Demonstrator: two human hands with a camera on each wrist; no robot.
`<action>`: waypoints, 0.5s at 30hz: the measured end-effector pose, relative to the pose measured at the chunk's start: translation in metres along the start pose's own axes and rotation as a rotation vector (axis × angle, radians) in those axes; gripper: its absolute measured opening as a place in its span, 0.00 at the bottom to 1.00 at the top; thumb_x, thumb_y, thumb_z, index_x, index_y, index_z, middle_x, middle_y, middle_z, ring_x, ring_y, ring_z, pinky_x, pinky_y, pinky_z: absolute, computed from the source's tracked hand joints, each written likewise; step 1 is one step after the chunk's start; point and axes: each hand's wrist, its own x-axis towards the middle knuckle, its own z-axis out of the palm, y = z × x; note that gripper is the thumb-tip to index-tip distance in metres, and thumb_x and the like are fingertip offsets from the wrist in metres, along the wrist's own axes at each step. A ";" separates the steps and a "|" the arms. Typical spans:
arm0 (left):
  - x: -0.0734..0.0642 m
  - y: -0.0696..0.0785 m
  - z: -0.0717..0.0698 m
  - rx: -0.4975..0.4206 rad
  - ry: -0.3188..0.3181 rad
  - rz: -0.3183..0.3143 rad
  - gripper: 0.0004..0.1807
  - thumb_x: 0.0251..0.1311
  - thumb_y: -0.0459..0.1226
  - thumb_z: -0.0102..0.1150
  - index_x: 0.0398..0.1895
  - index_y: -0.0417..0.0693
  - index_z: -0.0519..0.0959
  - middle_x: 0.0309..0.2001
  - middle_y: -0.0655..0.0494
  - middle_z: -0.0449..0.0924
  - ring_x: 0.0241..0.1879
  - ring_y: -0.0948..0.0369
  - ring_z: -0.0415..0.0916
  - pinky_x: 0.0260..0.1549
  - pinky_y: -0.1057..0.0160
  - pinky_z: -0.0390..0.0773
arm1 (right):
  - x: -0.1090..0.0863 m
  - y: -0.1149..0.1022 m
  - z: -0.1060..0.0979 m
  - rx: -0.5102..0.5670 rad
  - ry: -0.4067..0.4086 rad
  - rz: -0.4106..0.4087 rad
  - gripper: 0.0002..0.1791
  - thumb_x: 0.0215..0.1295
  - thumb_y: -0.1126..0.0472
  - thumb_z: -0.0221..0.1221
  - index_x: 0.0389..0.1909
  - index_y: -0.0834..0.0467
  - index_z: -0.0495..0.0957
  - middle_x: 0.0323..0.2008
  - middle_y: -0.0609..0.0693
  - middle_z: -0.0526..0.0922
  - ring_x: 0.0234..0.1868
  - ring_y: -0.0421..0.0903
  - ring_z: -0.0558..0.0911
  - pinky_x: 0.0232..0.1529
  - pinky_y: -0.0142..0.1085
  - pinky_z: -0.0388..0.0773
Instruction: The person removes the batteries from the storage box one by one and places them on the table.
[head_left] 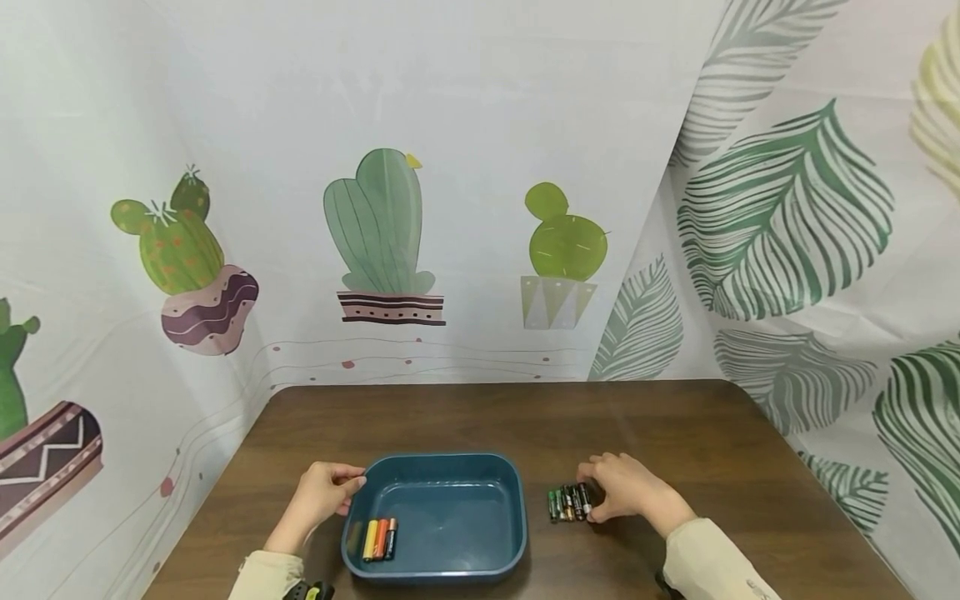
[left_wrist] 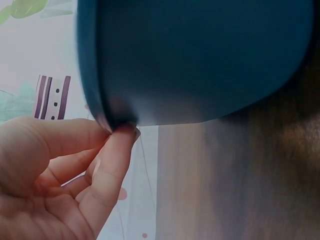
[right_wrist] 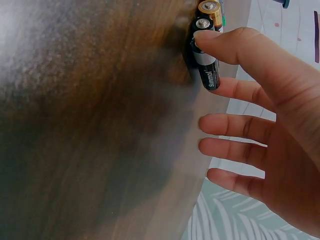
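Observation:
My left hand (head_left: 318,493) pinches the upper left corner of a dark blue tray (head_left: 457,533) between thumb and fingers; the left wrist view shows this grip on the rim (left_wrist: 90,60). Inside the tray, against its left side, lie a yellow battery (head_left: 371,540), an orange battery (head_left: 381,540) and a black battery (head_left: 391,542). Right of the tray, several batteries (head_left: 558,505) lie side by side on the table. At the right end of this row, my right hand (head_left: 626,485) holds a black battery (right_wrist: 209,75) between thumb and index finger, its other fingers spread apart.
The brown wooden table (head_left: 675,417) extends around the tray and the battery row. Behind it hangs a white cloth (head_left: 480,100) printed with cacti and leaves. Dark bands show at both sleeve cuffs.

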 end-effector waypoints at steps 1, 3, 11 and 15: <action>0.000 0.000 0.000 -0.001 0.000 -0.003 0.07 0.57 0.26 0.62 0.38 0.30 0.83 0.22 0.52 0.79 0.18 0.59 0.76 0.19 0.57 0.83 | 0.000 0.000 0.000 0.007 -0.005 0.005 0.24 0.38 0.50 0.75 0.38 0.51 0.78 0.42 0.52 0.81 0.43 0.55 0.79 0.47 0.59 0.74; -0.001 0.000 0.000 -0.004 0.000 -0.010 0.07 0.56 0.26 0.62 0.38 0.31 0.84 0.21 0.52 0.79 0.18 0.59 0.76 0.19 0.57 0.83 | 0.000 0.000 0.001 0.019 -0.011 0.011 0.24 0.38 0.51 0.75 0.38 0.51 0.78 0.42 0.52 0.81 0.43 0.56 0.79 0.48 0.59 0.73; 0.000 0.000 0.000 -0.001 -0.004 -0.003 0.07 0.57 0.27 0.62 0.38 0.31 0.84 0.21 0.53 0.78 0.18 0.59 0.75 0.18 0.60 0.82 | -0.001 0.002 0.003 0.005 -0.002 -0.003 0.24 0.38 0.49 0.74 0.38 0.50 0.78 0.39 0.49 0.80 0.40 0.52 0.78 0.43 0.55 0.75; 0.000 0.000 0.000 -0.002 -0.004 -0.003 0.07 0.57 0.26 0.62 0.38 0.31 0.84 0.22 0.53 0.78 0.18 0.59 0.76 0.18 0.59 0.82 | -0.001 0.002 0.003 -0.002 0.011 -0.015 0.24 0.37 0.49 0.74 0.38 0.51 0.78 0.38 0.48 0.80 0.39 0.51 0.78 0.41 0.53 0.75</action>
